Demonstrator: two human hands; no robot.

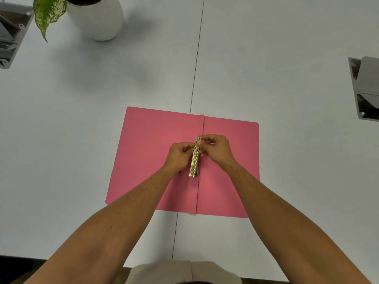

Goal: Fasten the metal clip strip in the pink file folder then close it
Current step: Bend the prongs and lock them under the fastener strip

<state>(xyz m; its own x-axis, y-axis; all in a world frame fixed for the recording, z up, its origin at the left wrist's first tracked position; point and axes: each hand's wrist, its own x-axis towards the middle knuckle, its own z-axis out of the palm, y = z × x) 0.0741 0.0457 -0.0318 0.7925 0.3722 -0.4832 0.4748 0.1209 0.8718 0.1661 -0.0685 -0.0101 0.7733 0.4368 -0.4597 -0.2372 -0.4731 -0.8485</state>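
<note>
A view from above, looking down at a white table (266, 58) made of two panels that meet in a thin seam running away from the viewer. A pink folder (147, 152) lies open and flat across that seam, both covers spread, its central fold running roughly toward and away from the viewer. Two bare forearms reach in from the bottom of the view and meet over the fold. Between the hands is a gold-coloured metal strip (194, 160), long and narrow, lying lengthwise along the fold, just left of it. The left hand (179, 155) is curled, its fingertips pinched against the left edge of the strip near its middle. The right hand (215, 149) is also curled, with thumb and forefinger closed on the far end of the strip, where a small round rivet shows. The near end of the strip is free of both hands, and a darker bit of metal shows beneath it; whether the strip rests on the folder or is lifted slightly cannot be told. A small dark mark, perhaps a hole, shows on the left cover beside the left wrist. At the far left corner stands a white pot (98, 19) with a speckled green leaf (46, 15) hanging beside it. Grey metal fittings (367, 87) sit at the left and right table edges.
</note>
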